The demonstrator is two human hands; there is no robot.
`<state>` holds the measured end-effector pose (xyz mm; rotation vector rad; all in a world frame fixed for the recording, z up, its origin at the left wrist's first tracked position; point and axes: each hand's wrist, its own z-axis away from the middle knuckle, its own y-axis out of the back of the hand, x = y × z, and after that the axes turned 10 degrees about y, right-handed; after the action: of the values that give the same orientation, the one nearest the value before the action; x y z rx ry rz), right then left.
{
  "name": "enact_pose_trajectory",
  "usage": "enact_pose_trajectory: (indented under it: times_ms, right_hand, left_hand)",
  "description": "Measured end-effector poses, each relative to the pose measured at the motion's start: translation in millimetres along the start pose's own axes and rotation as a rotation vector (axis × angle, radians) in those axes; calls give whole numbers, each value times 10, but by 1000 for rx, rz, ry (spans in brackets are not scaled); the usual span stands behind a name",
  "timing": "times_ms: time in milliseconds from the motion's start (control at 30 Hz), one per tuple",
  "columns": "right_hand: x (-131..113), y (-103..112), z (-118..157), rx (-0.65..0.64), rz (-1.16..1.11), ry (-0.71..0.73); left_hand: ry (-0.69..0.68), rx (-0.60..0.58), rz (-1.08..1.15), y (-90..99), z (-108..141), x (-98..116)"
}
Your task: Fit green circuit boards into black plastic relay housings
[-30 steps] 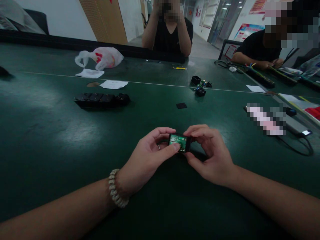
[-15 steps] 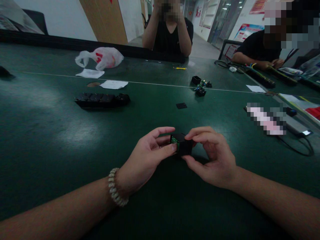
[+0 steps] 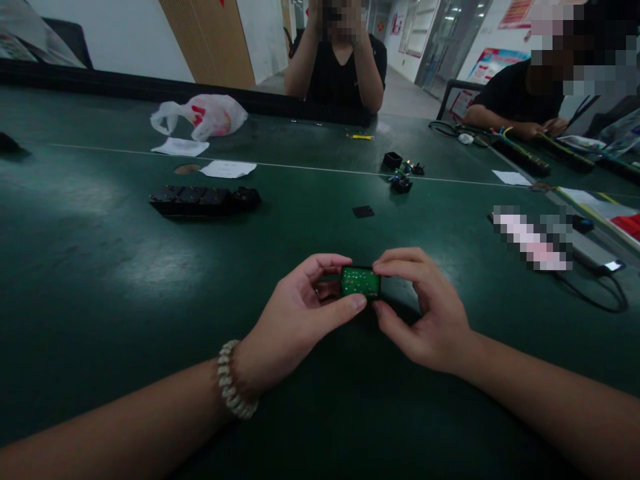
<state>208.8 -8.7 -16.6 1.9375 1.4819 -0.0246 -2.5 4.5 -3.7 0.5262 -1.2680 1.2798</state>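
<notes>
Between my hands is a small black plastic case with a green circuit board (image 3: 361,281) set in its face, which is turned toward me. My left hand (image 3: 310,303) is closed on its left side, thumb along the lower edge and fingers behind. On the right side, my right hand (image 3: 425,310) pinches the case, its fingertips at the top corner and its thumb at the bottom corner. A flat black plate (image 3: 363,211) lies on the table just beyond the case.
A long black strip of box-like units (image 3: 205,201) lies to the left. Farther off are a black open box (image 3: 393,160), small electronic parts (image 3: 401,182), paper sheets (image 3: 229,169) and a white plastic bag (image 3: 215,115). A cable (image 3: 600,300) curls at the right. Two people sit across the table.
The case has been rotated in my hands, so its green board now faces me instead of showing only at the left edge. My fingers have shifted slightly around it.
</notes>
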Motion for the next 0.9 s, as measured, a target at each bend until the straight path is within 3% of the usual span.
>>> enact_pose_trajectory:
  times_ms: [400, 900]
  right_hand:
    - [-6, 13, -30, 20, -86, -73]
    - [29, 19, -15, 17, -148, -142]
  left_hand:
    - [-45, 13, -76, 40, -15, -32]
    - [-5, 20, -147, 73, -9, -42]
